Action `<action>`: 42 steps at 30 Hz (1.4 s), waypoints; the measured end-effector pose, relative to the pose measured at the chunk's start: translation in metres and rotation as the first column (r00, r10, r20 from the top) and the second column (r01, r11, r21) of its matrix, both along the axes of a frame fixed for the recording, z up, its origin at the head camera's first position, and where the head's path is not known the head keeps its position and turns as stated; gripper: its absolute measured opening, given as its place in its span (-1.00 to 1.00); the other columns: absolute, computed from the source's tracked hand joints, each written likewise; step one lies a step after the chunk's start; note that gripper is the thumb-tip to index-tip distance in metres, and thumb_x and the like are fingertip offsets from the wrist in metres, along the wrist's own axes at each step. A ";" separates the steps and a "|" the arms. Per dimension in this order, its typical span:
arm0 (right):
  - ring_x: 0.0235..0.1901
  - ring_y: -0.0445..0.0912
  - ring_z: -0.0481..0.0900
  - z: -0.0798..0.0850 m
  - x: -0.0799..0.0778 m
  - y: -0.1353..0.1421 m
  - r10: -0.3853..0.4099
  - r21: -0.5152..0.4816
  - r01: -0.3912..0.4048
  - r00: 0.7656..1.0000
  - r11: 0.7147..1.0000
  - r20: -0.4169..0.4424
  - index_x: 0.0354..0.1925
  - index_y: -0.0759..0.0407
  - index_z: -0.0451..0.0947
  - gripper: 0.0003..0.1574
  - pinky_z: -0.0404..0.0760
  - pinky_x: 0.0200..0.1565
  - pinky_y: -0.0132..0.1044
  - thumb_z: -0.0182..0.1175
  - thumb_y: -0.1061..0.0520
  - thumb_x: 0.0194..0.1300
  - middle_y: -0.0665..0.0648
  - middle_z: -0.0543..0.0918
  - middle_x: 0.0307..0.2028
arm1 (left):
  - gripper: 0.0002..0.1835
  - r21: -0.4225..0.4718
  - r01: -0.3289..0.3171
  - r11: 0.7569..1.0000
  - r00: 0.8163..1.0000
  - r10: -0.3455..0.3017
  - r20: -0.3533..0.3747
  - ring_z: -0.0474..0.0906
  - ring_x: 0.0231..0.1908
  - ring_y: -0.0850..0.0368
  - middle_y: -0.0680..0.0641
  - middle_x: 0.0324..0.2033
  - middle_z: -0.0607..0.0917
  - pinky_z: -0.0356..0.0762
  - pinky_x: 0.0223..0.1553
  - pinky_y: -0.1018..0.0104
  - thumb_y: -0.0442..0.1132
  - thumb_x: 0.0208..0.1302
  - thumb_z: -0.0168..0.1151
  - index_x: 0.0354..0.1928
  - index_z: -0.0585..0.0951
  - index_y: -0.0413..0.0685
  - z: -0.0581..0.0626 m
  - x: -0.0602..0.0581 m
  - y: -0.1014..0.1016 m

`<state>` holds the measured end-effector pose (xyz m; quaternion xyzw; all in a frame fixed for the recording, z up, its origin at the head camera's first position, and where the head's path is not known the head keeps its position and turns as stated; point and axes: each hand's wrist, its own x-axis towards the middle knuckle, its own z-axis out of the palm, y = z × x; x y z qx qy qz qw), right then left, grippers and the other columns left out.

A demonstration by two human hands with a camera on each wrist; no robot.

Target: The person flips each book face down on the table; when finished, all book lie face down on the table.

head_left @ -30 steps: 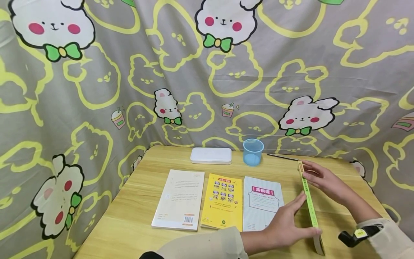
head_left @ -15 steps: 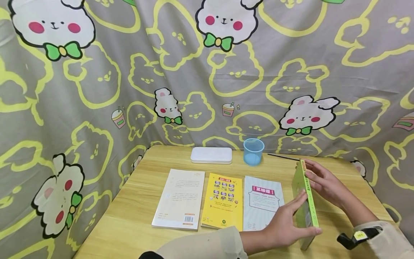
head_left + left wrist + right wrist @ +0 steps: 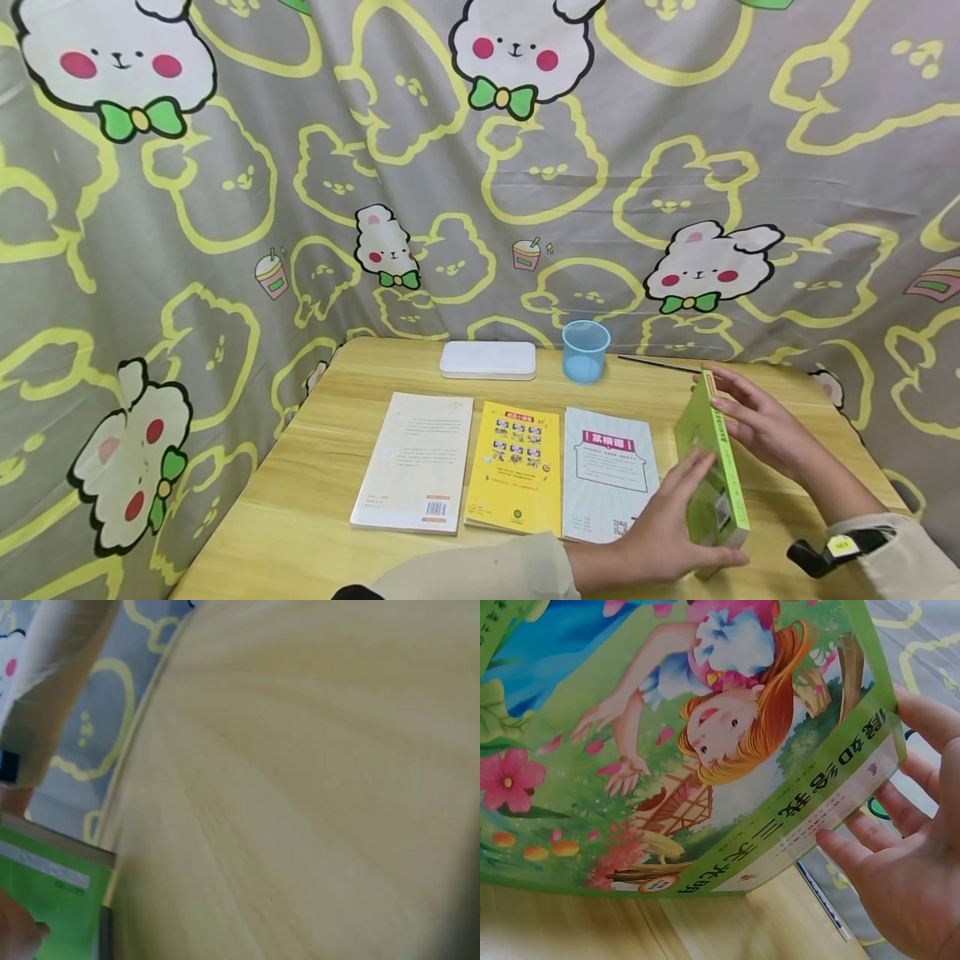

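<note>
A green picture book (image 3: 692, 427) stands on edge at the right of the table, its spine up and its barcoded cover facing left. My left hand (image 3: 663, 533) grips its near end, fingers against the left cover and thumb at the spine's near corner. At the far end my right hand (image 3: 765, 425) holds the book by its top corner. The right wrist view shows the illustrated cover (image 3: 630, 825) with a girl, and the fingers of the right hand (image 3: 922, 855) around the edge. Only a corner of the book (image 3: 64, 915) shows in the left wrist view.
Left of the hands, a cream book (image 3: 416, 458), a yellow book (image 3: 516, 475) and a pale blue book (image 3: 611, 479) lie in a row. Behind them are a white case (image 3: 487, 358), a blue cup (image 3: 586, 354) and a thin dark pencil (image 3: 656, 363). A patterned curtain (image 3: 450, 167) borders the table.
The green book has tilted in my hands: its spine has swung a little right and its left cover, hardly visible a second ago, now shows. Both hands keep their places on it.
</note>
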<state>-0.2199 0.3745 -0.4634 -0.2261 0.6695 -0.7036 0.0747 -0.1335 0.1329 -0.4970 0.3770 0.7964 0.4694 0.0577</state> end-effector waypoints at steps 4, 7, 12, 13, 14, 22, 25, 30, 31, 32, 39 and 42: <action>0.18 -0.21 0.58 -0.001 0.001 0.004 0.007 -0.012 -0.007 1.000 1.000 -0.008 0.64 0.03 -0.03 -0.28 0.67 0.12 -0.31 -0.24 0.33 0.64 -0.05 0.37 0.32 | 0.31 -0.065 0.000 0.998 1.000 0.001 0.008 0.08 0.55 0.07 0.05 0.64 -0.06 0.44 0.30 0.24 0.02 0.07 0.63 0.65 -0.16 0.48 -0.012 -0.002 0.006; 0.18 -0.21 0.59 0.000 0.003 0.007 0.008 -0.007 -0.008 1.000 1.000 0.000 0.65 0.02 -0.05 -0.26 0.67 0.11 -0.31 -0.24 0.33 0.64 -0.02 0.34 0.33 | 0.36 -0.115 -0.001 0.993 1.000 0.000 -0.006 0.09 0.55 0.08 0.06 0.64 -0.08 0.44 0.29 0.27 0.05 0.04 0.64 0.64 -0.21 0.51 -0.016 -0.003 0.009; 0.20 -0.35 0.52 0.008 0.008 0.015 -0.040 0.154 0.041 0.999 0.987 -0.009 0.66 0.00 -0.04 -0.25 0.61 0.13 -0.44 -0.18 0.30 0.65 0.01 0.27 0.37 | 0.34 -0.166 -0.001 0.986 1.000 -0.004 -0.029 0.13 0.54 0.09 0.08 0.64 -0.06 0.45 0.27 0.27 0.09 0.07 0.62 0.64 -0.22 0.53 -0.017 -0.004 0.011; 0.20 -0.40 0.49 0.011 0.009 0.017 -0.058 0.218 0.062 0.998 0.974 -0.021 0.66 0.02 -0.04 -0.26 0.59 0.13 -0.48 -0.15 0.28 0.65 0.04 0.25 0.41 | 0.33 -0.171 0.001 0.985 1.000 -0.006 -0.029 0.13 0.54 0.09 0.08 0.64 -0.06 0.46 0.27 0.26 0.09 0.08 0.61 0.63 -0.22 0.54 -0.017 -0.004 0.011; 0.20 -0.46 0.46 0.014 0.010 0.019 -0.078 0.294 0.087 0.996 0.952 -0.043 0.66 0.03 -0.03 -0.26 0.57 0.11 -0.50 -0.13 0.24 0.66 0.10 0.23 0.45 | 0.32 -0.175 0.003 0.985 1.000 -0.008 -0.029 0.14 0.53 0.09 0.09 0.64 -0.05 0.47 0.26 0.25 0.09 0.08 0.61 0.63 -0.22 0.55 -0.017 -0.004 0.011; 0.14 -0.63 0.29 0.044 0.010 0.031 -0.112 0.672 0.203 0.978 0.712 -0.177 0.63 0.15 0.06 -0.21 0.51 0.02 -0.54 0.08 0.04 0.61 0.48 0.15 0.53 | 0.28 -0.192 0.016 0.981 1.000 -0.019 -0.012 0.15 0.53 0.08 0.12 0.63 -0.04 0.48 0.27 0.23 0.11 0.12 0.58 0.62 -0.21 0.60 -0.016 -0.005 0.010; 0.17 -0.55 0.34 0.047 0.012 0.035 -0.100 0.683 0.193 0.980 0.704 -0.173 0.62 0.21 0.06 -0.21 0.53 0.01 -0.52 0.09 0.06 0.60 0.50 0.15 0.52 | 0.24 -0.209 0.016 0.978 0.999 -0.022 -0.024 0.15 0.53 0.10 0.14 0.63 -0.04 0.45 0.27 0.26 0.13 0.13 0.56 0.61 -0.17 0.60 -0.017 -0.006 0.011; 0.13 -0.63 0.32 0.043 0.016 0.044 -0.096 0.650 0.165 0.986 0.742 -0.139 0.62 0.24 0.02 -0.21 0.60 -0.02 -0.48 0.05 0.11 0.62 0.58 0.09 0.51 | 0.18 -0.248 0.011 0.969 0.998 -0.027 -0.064 0.16 0.52 0.13 0.16 0.62 -0.01 0.44 0.29 0.26 0.16 0.13 0.55 0.61 -0.08 0.58 -0.017 -0.007 0.012; 0.12 -0.62 0.34 0.042 0.017 0.045 -0.097 0.643 0.159 0.987 0.750 -0.131 0.62 0.25 0.01 -0.21 0.62 -0.02 -0.47 0.04 0.11 0.62 0.59 0.07 0.50 | 0.17 -0.254 0.009 0.967 0.997 -0.029 -0.072 0.16 0.52 0.14 0.16 0.62 0.00 0.45 0.30 0.25 0.17 0.13 0.55 0.61 -0.06 0.57 -0.017 -0.007 0.012; 0.12 -0.61 0.36 0.040 0.017 0.047 -0.094 0.633 0.154 0.987 0.759 -0.127 0.62 0.26 0.00 -0.22 0.63 -0.01 -0.46 0.04 0.13 0.62 0.55 0.08 0.51 | 0.16 -0.261 0.006 0.965 0.996 -0.029 -0.083 0.17 0.52 0.15 0.16 0.62 0.01 0.45 0.30 0.26 0.18 0.12 0.55 0.61 -0.04 0.56 -0.016 -0.007 0.013; 0.17 -0.48 0.50 0.023 0.020 0.064 -0.063 0.501 0.077 0.997 0.862 -0.045 0.64 0.28 -0.10 -0.22 0.64 0.04 -0.46 -0.04 0.23 0.64 -0.39 0.20 0.36 | 0.09 -0.320 -0.003 0.947 0.992 -0.037 -0.121 0.19 0.51 0.15 0.21 0.61 0.02 0.44 0.31 0.26 0.25 0.13 0.51 0.59 0.03 0.56 -0.015 -0.007 0.015; 0.19 -0.43 0.52 0.017 0.020 0.070 -0.040 0.424 0.035 0.999 0.905 0.002 0.65 0.27 -0.17 -0.21 0.62 0.07 -0.48 -0.10 0.29 0.64 -0.43 0.22 0.36 | 0.08 -0.346 -0.022 0.938 0.990 -0.029 -0.139 0.21 0.50 0.16 0.23 0.61 0.03 0.44 0.29 0.29 0.28 0.12 0.50 0.58 0.04 0.58 -0.015 -0.005 0.018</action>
